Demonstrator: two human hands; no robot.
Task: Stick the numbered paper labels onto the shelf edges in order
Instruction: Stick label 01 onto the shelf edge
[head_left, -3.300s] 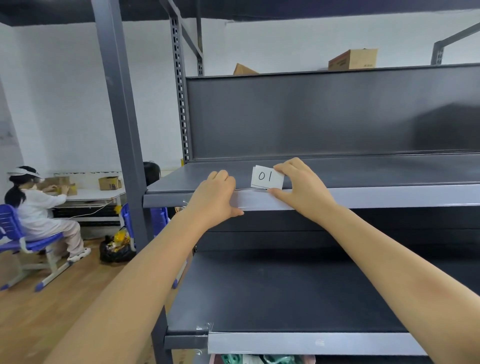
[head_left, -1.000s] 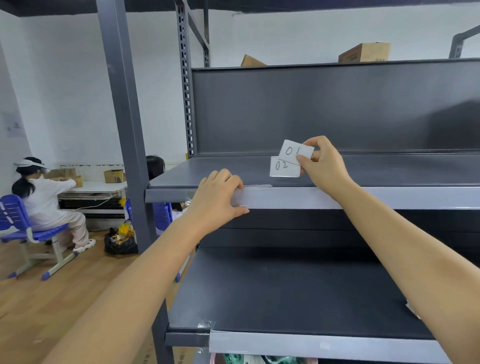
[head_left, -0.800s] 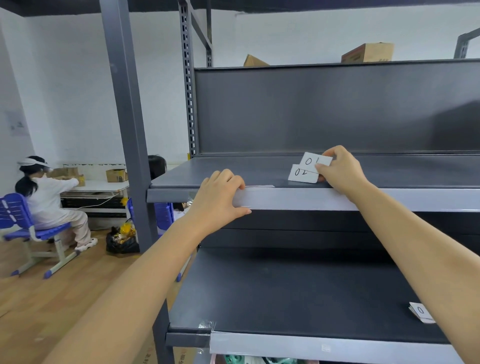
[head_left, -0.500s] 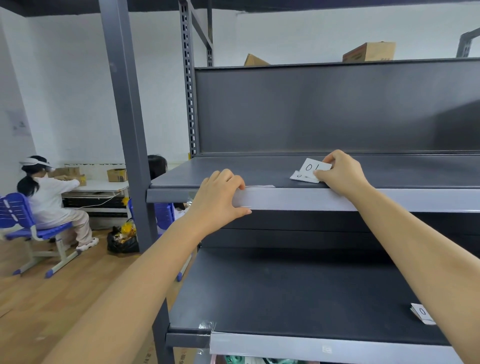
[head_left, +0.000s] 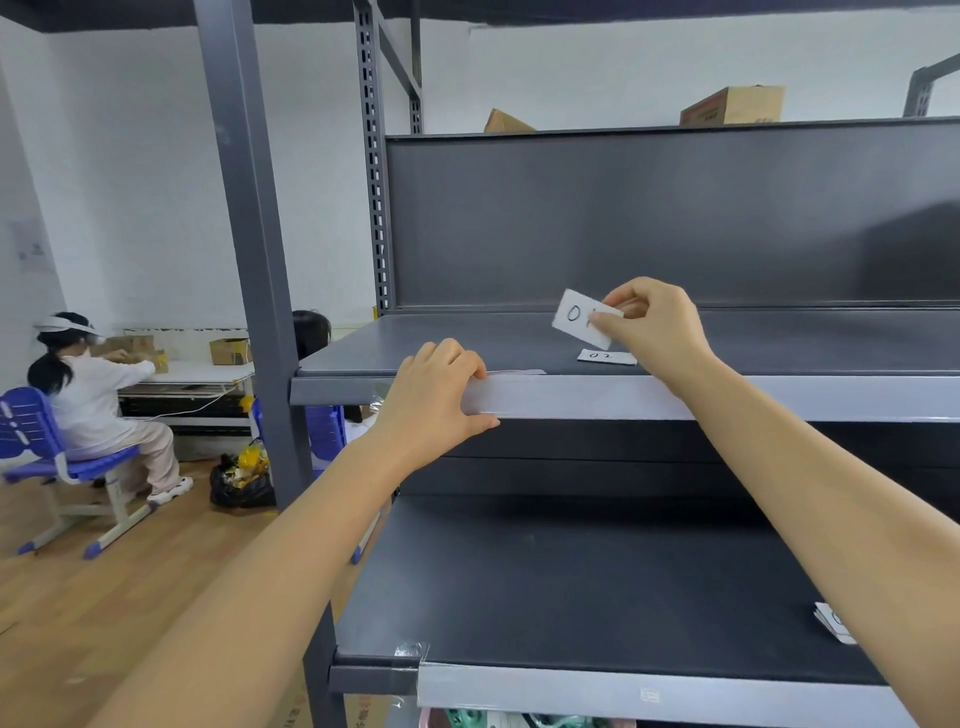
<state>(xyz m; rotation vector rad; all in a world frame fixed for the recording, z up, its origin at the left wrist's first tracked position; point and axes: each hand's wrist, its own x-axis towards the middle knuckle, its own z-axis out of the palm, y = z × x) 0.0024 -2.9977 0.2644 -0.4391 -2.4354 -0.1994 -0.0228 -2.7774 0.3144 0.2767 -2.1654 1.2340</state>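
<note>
Label 01 (head_left: 576, 318), held above the upper shelf (head_left: 467, 348), is tilted, its long axis running down to the right, its written face toward the camera. The right hand (head_left: 657, 327) pinches its right end between thumb and fingers. Label 02 (head_left: 605, 357) lies flat on the shelf just below (long axis along the shelf edge (head_left: 727, 397)). The left hand (head_left: 434, 397) grips that edge, fingers curled over the top, thumb beneath.

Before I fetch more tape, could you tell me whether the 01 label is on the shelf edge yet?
Not yet: the right hand pinches the 01 label in the air above the shelf edge.
</note>
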